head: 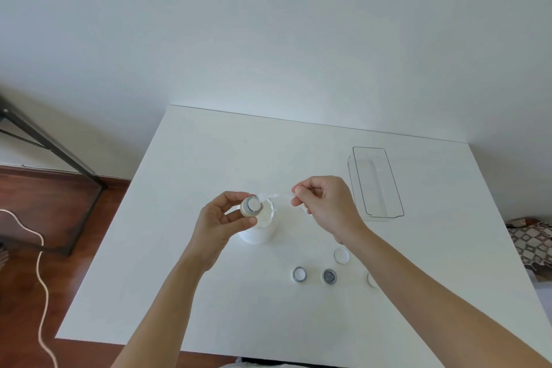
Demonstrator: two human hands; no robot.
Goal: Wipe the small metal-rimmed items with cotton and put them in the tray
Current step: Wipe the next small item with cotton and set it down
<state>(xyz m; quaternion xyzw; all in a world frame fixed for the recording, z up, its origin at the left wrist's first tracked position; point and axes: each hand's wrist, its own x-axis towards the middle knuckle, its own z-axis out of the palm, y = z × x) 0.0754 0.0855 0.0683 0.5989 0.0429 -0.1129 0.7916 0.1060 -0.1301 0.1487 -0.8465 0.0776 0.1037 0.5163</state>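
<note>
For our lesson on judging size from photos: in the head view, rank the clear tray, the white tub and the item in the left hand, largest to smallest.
1. Clear tray, largest.
2. White tub, partly hidden behind the left hand.
3. Item, smallest, though held nearer the camera.

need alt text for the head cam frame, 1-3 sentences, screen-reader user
Over a white table, the left hand holds a small metal-rimmed item while the right hand pinches a wisp of cotton leading to it, above a white tub. Four similar small round items lie nearer the person; a clear tray sits empty to the right.
</note>
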